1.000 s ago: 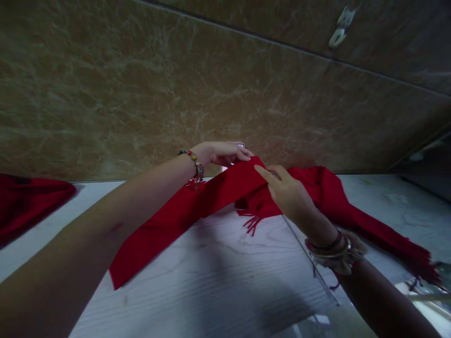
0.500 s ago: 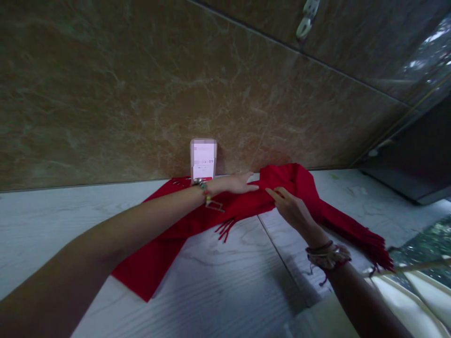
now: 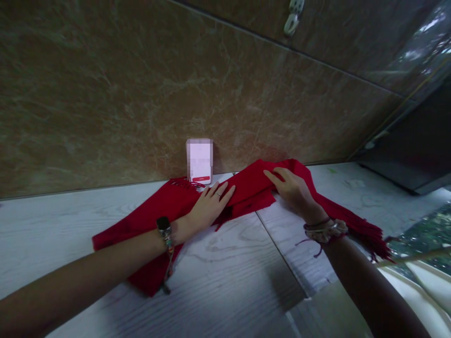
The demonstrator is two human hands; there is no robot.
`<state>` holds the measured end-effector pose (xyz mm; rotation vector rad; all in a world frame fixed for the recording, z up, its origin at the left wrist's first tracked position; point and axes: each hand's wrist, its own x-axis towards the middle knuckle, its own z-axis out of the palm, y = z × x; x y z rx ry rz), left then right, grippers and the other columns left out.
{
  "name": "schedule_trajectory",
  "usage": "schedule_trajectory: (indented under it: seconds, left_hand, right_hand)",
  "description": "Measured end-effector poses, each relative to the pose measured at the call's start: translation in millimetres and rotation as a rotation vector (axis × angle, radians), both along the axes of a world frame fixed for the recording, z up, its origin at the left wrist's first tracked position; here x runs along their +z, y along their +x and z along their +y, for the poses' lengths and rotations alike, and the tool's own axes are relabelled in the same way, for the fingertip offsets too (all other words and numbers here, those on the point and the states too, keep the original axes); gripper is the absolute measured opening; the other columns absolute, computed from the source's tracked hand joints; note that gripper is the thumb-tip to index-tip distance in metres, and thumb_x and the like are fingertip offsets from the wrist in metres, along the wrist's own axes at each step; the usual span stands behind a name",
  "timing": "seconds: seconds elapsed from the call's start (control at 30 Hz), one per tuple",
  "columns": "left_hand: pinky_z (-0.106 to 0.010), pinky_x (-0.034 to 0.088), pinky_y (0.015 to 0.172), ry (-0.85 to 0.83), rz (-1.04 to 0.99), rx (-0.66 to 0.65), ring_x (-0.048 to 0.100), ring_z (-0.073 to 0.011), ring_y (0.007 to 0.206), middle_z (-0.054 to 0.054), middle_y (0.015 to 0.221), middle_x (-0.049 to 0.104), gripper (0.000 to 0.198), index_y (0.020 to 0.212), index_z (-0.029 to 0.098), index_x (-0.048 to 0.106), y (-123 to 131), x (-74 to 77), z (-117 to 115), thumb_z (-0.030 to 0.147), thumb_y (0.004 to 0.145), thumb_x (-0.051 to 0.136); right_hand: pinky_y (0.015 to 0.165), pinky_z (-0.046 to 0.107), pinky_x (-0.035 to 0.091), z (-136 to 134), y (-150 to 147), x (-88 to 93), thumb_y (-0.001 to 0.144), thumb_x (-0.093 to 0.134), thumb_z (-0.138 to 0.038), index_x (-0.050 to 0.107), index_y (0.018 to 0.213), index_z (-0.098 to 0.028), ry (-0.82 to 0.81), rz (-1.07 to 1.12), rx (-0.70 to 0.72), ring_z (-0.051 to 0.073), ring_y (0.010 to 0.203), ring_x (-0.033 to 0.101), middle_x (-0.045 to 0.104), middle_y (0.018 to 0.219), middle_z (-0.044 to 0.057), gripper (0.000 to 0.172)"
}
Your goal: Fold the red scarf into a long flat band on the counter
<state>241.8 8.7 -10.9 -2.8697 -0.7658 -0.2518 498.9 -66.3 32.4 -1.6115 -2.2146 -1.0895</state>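
A red fringed scarf [image 3: 246,185] lies crumpled and overlapped on the table along the wall, bending down at both ends. My left hand [image 3: 208,204] rests palm down on its middle, fingers spread, a ring on one finger and a watch [image 3: 164,223] and beaded bracelet on the wrist. My right hand [image 3: 291,188] lies on the scarf farther right, thumb and forefinger apart; its other fingers are largely hidden. Fringe [image 3: 382,246] hangs together at the right end.
A phone [image 3: 200,159] with a lit, blurred screen leans on the brown marbled wall [image 3: 123,94] behind the scarf. The pale wood-grain table [image 3: 229,277] has a seam across it. A dark box-like object [image 3: 408,145] stands at the right. A white hook [image 3: 292,21] hangs on the wall.
My left hand has slid left and toward me, from the scarf's centre to beside the phone. My right hand has moved slightly up. The overlapped cloth between them is rearranged.
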Motion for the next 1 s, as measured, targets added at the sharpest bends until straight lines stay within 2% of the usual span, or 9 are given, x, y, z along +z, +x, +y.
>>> schedule_trajectory:
  seconds: [0.1, 0.23, 0.33, 0.4, 0.47, 0.6, 0.7, 0.83, 1.0]
  left_hand:
    - [-0.045, 0.027, 0.102, -0.061, 0.006, -0.047, 0.018, -0.0288, 0.132, -0.012, 0.145, 0.022, 0.070, 0.141, 0.019, 0.013, 0.0, 10.0, 6.2, -0.003, 0.078, 0.031]
    - [-0.050, 0.027, 0.100, -0.208, 0.111, -0.095, 0.013, -0.0304, 0.133, -0.010, 0.147, 0.016, 0.073, 0.141, 0.023, 0.015, 1.9, 15.7, -3.0, 0.000, 0.076, 0.038]
    - [-0.056, 0.022, 0.100, -0.241, 0.068, -0.033, 0.011, -0.0354, 0.133, -0.013, 0.147, 0.016, 0.064, 0.141, 0.019, 0.017, 11.8, 14.9, -17.5, 0.021, 0.083, 0.046]
    - [-0.057, 0.019, 0.101, -0.227, -0.017, -0.009, 0.011, -0.0371, 0.132, -0.015, 0.146, 0.019, 0.068, 0.140, 0.015, 0.019, 23.5, 13.7, -24.9, 0.041, 0.084, 0.046]
    - [-0.055, 0.019, 0.102, -0.207, -0.098, 0.013, 0.013, -0.0372, 0.132, -0.015, 0.145, 0.023, 0.072, 0.140, 0.013, 0.020, 37.9, 13.5, -28.1, 0.049, 0.083, 0.046]
    - [-0.050, 0.029, 0.100, -0.228, -0.207, 0.090, 0.022, -0.0359, 0.129, -0.016, 0.143, 0.027, 0.072, 0.139, 0.009, 0.020, 65.4, 17.6, -25.2, 0.039, 0.081, 0.051]
    - [-0.049, 0.031, 0.099, -0.254, -0.258, 0.138, 0.023, -0.0348, 0.129, -0.017, 0.143, 0.025, 0.070, 0.140, 0.007, 0.016, 75.6, 21.3, -23.0, 0.027, 0.081, 0.050]
    - [-0.047, 0.026, 0.103, -0.302, -0.280, 0.167, 0.023, -0.0297, 0.130, -0.016, 0.143, 0.027, 0.068, 0.139, 0.006, 0.017, 69.6, 21.8, -23.8, 0.010, 0.077, 0.043]
    - [-0.043, 0.025, 0.105, -0.364, -0.277, 0.132, 0.026, -0.0245, 0.129, -0.012, 0.141, 0.032, 0.062, 0.137, 0.010, 0.026, 49.4, 16.6, -26.0, 0.007, 0.076, 0.038]
  right_hand:
    - [0.076, 0.031, 0.052, -0.7, 5.6, -11.4, 0.083, 0.040, -0.006, 0.053, 0.121, -0.017, -0.050, -0.008, -0.055, 0.023, 0.100, 0.056, 0.059, 0.111, 0.013, 0.042]
    - [0.070, 0.029, 0.054, -3.3, 6.2, -45.5, 0.080, 0.037, 0.000, 0.052, 0.121, -0.018, -0.159, 0.022, -0.132, 0.023, 0.098, 0.059, 0.056, 0.120, 0.014, 0.048]
    - [0.072, 0.028, 0.055, -2.7, 1.5, -56.9, 0.080, 0.034, 0.000, 0.050, 0.123, -0.021, -0.162, 0.098, -0.144, 0.021, 0.096, 0.061, 0.055, 0.123, 0.012, 0.051]
    - [0.074, 0.029, 0.055, -0.7, -3.0, -50.5, 0.080, 0.033, 0.001, 0.050, 0.123, -0.020, -0.158, 0.127, -0.116, 0.021, 0.101, 0.059, 0.054, 0.124, 0.012, 0.051]
    - [0.079, 0.030, 0.053, 1.9, -7.7, -35.4, 0.080, 0.033, 0.000, 0.050, 0.124, -0.018, -0.163, 0.129, -0.067, 0.022, 0.109, 0.054, 0.052, 0.126, 0.012, 0.050]
    - [0.086, 0.034, 0.050, 6.9, -13.6, -1.4, 0.081, 0.036, -0.003, 0.050, 0.123, -0.016, -0.149, 0.122, -0.021, 0.022, 0.112, 0.052, 0.051, 0.127, 0.013, 0.047]
    - [0.085, 0.035, 0.050, 10.2, -11.2, 11.0, 0.082, 0.037, -0.005, 0.054, 0.118, -0.014, -0.115, 0.123, -0.017, 0.023, 0.107, 0.055, 0.055, 0.122, 0.014, 0.041]
    - [0.085, 0.035, 0.050, 10.8, -0.3, 3.7, 0.082, 0.037, -0.007, 0.059, 0.112, -0.014, -0.077, 0.160, -0.002, 0.022, 0.102, 0.058, 0.059, 0.115, 0.013, 0.037]
    - [0.086, 0.034, 0.051, 3.9, 8.8, -26.7, 0.083, 0.034, -0.008, 0.060, 0.107, -0.014, -0.069, 0.276, 0.066, 0.019, 0.094, 0.061, 0.065, 0.102, 0.011, 0.036]
